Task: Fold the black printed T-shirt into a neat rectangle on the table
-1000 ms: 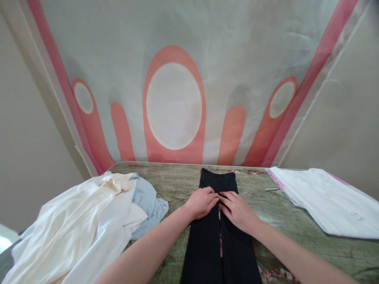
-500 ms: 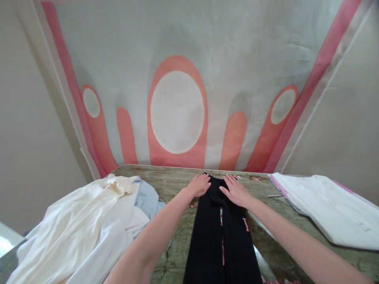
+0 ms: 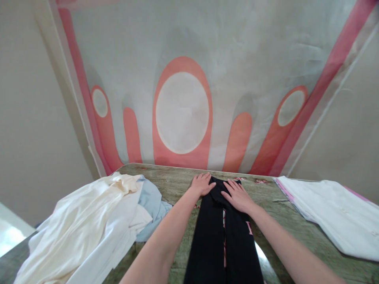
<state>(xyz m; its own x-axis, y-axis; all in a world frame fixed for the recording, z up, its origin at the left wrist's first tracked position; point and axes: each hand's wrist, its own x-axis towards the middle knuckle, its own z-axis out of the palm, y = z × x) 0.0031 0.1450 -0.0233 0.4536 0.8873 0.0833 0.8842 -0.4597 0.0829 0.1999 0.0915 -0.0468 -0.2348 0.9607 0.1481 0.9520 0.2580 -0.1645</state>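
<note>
A long black garment [image 3: 220, 240] lies stretched from the near edge toward the far edge of the table [image 3: 174, 183]. A thin pink and white strip shows along its middle seam. My left hand [image 3: 202, 184] lies flat with fingers spread on the garment's far left corner. My right hand [image 3: 237, 194] rests flat on its far right part, fingers stretched out. Both hands press on the cloth and hold nothing.
A heap of white and cream clothes [image 3: 89, 221] with a pale blue piece [image 3: 152, 203] covers the left of the table. A folded white garment [image 3: 331, 211] lies on a pink-edged cloth at the right. A wall hanging [image 3: 183, 114] with pink shapes stands behind.
Both hands slid from the middle of the black garment up to its far end, moving apart. In the last half second they barely shifted; the view turned slightly.
</note>
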